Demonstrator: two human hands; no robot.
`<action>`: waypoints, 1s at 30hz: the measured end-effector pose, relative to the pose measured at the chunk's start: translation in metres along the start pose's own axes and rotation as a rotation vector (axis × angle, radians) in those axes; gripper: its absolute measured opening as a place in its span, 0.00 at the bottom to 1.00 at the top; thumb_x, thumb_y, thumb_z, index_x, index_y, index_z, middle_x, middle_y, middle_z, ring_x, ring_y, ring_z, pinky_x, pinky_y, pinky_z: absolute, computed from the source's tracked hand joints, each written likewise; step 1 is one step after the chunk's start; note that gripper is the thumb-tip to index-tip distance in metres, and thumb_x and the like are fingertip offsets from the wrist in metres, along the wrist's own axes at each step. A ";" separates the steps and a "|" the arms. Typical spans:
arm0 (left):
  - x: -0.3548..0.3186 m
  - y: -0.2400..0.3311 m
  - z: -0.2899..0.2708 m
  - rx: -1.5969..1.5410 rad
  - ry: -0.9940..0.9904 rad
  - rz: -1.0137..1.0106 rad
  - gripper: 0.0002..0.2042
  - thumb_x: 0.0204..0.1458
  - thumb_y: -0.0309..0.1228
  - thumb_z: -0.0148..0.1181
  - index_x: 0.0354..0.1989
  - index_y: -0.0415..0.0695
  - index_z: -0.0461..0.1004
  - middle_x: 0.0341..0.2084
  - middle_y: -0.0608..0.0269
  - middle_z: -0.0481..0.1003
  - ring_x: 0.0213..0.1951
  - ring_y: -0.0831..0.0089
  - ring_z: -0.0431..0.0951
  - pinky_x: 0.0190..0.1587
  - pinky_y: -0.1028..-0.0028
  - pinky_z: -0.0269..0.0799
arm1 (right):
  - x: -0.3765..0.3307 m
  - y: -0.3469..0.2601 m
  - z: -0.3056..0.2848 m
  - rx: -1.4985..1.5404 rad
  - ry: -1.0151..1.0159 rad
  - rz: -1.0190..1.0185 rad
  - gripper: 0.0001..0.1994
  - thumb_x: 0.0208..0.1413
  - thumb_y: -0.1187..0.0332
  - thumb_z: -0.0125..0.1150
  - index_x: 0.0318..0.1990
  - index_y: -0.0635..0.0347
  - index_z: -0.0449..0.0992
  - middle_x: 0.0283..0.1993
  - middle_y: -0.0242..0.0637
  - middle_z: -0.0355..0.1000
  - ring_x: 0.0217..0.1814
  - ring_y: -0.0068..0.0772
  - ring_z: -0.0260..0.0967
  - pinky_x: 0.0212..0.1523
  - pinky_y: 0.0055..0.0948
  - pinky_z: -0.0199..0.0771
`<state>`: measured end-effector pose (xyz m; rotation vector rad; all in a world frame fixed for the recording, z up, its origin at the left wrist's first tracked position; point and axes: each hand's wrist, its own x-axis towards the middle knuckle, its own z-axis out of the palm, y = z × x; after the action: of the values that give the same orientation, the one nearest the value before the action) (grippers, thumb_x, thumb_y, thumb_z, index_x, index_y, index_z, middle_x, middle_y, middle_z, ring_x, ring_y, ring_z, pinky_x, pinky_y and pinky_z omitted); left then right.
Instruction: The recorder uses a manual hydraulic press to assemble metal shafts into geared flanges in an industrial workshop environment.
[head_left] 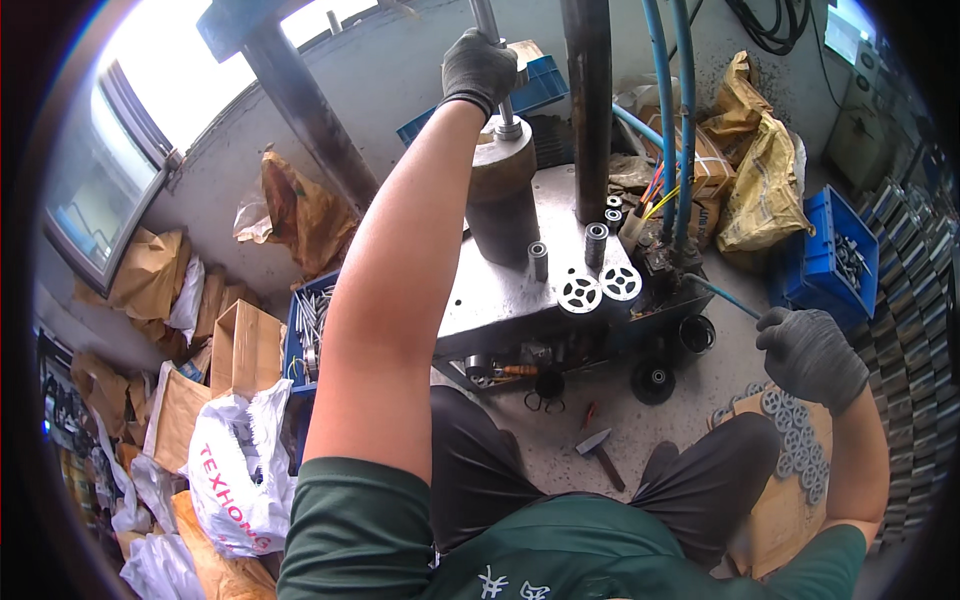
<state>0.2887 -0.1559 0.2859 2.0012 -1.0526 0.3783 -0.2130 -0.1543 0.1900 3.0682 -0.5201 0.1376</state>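
My left hand (478,72), in a dark grey glove, is wrapped round an upright steel shaft (507,112). The shaft's lower end meets the top of a thick metal cylinder (503,205), which stands on the steel table (480,312) of a press. Low on the right, my gloved right hand (812,358) is closed on the end of a thin bluish lever (728,299) from the machine. Between my hands, a short stack of bearings (538,263) and a taller one (596,245) stand on the table. In front of them lie two slotted metal discs (580,294).
Dark press columns (587,110) and blue hoses (686,130) rise behind the table. A hammer (600,455) lies on the floor between my legs. Grey discs (798,440) cover cardboard at right, near a blue crate (826,262). Left are a bin of rods (312,325) and bags (240,470).
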 end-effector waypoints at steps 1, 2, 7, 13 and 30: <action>0.003 -0.002 0.000 0.003 0.003 0.027 0.19 0.47 0.37 0.72 0.45 0.39 0.80 0.35 0.45 0.85 0.44 0.52 0.87 0.52 0.61 0.82 | -0.001 0.000 0.000 -0.003 0.004 -0.002 0.04 0.44 0.75 0.61 0.27 0.61 0.81 0.43 0.43 0.81 0.39 0.51 0.80 0.42 0.45 0.81; 0.005 -0.004 0.001 0.006 0.005 0.053 0.19 0.47 0.37 0.72 0.45 0.39 0.81 0.35 0.46 0.85 0.44 0.52 0.87 0.52 0.61 0.82 | -0.002 0.000 -0.001 -0.004 0.005 -0.003 0.04 0.44 0.75 0.61 0.27 0.61 0.81 0.43 0.43 0.81 0.39 0.51 0.80 0.42 0.45 0.81; 0.020 -0.019 0.005 0.087 -0.061 0.161 0.21 0.46 0.39 0.73 0.46 0.39 0.81 0.37 0.47 0.85 0.45 0.53 0.86 0.53 0.61 0.81 | 0.001 -0.002 0.001 -0.023 0.030 0.018 0.02 0.44 0.75 0.60 0.26 0.62 0.79 0.42 0.44 0.81 0.38 0.51 0.79 0.42 0.46 0.80; 0.029 -0.036 0.011 0.291 -0.054 0.332 0.21 0.48 0.40 0.73 0.46 0.40 0.81 0.40 0.46 0.85 0.47 0.54 0.86 0.54 0.61 0.80 | 0.001 -0.003 0.001 -0.006 0.067 0.030 0.03 0.46 0.75 0.60 0.29 0.60 0.78 0.36 0.43 0.78 0.36 0.52 0.77 0.40 0.47 0.78; 0.004 -0.006 -0.002 -0.097 -0.032 -0.001 0.15 0.54 0.35 0.64 0.46 0.39 0.81 0.37 0.45 0.85 0.44 0.52 0.87 0.52 0.60 0.82 | -0.022 -0.015 0.013 0.046 0.084 0.186 0.09 0.47 0.73 0.63 0.36 0.59 0.85 0.37 0.44 0.80 0.39 0.51 0.80 0.45 0.46 0.79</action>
<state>0.2958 -0.1554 0.2864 1.9271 -1.0701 0.2901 -0.2277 -0.1337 0.1754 3.0360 -0.8073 0.2849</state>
